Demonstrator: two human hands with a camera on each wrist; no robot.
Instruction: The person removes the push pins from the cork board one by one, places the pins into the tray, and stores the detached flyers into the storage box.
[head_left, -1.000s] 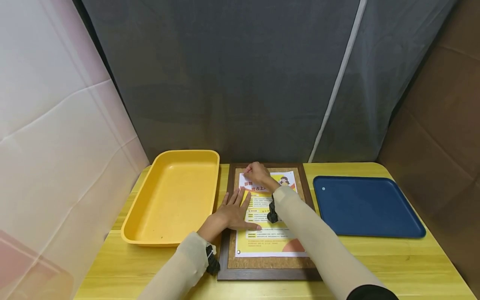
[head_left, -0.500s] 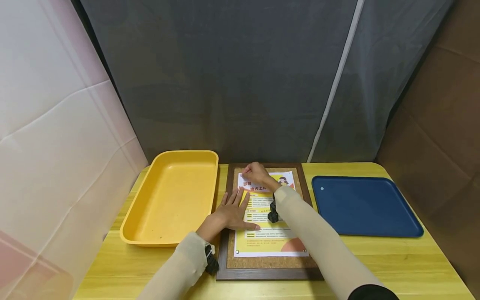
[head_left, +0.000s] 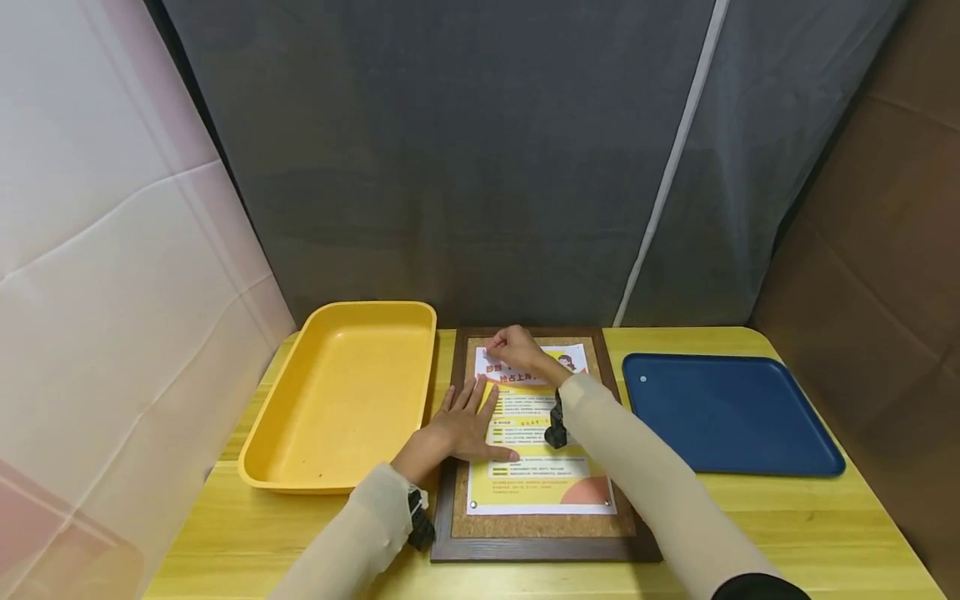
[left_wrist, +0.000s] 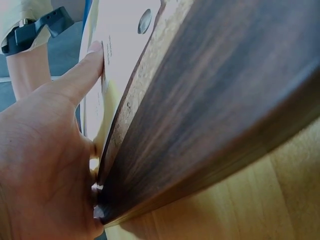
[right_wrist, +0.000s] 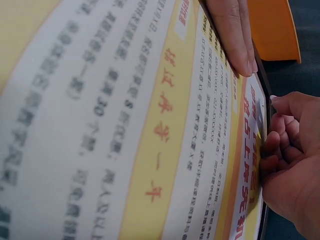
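A yellow and white printed poster [head_left: 525, 487] lies on a cork board [head_left: 498, 525] with a dark brown wooden frame [head_left: 540, 550]. Silver thumbtacks [head_left: 473, 504] sit at its two lower corners. My left hand [head_left: 468, 429] is spread flat on the poster's left side, the palm over the frame's left rail. At the top left corner of the poster is my right hand [head_left: 516, 348], its fingers curled and its thumb [right_wrist: 282, 104] reaching to the paper's edge. Whether something small is between those fingertips cannot be seen. The left wrist view shows one thumbtack [left_wrist: 145, 21] up close.
A deep yellow tray [head_left: 345, 400] stands left of the board. To the right lies a shallow blue tray [head_left: 738, 417] with one small silver dot, likely a thumbtack [head_left: 642, 379], near its upper left corner. A grey curtain [head_left: 450, 167] hangs behind the wooden table [head_left: 810, 533].
My right wrist and forearm have shifted slightly to the right, while the fingertips stay at the poster's top left corner. The left hand has kept its place.
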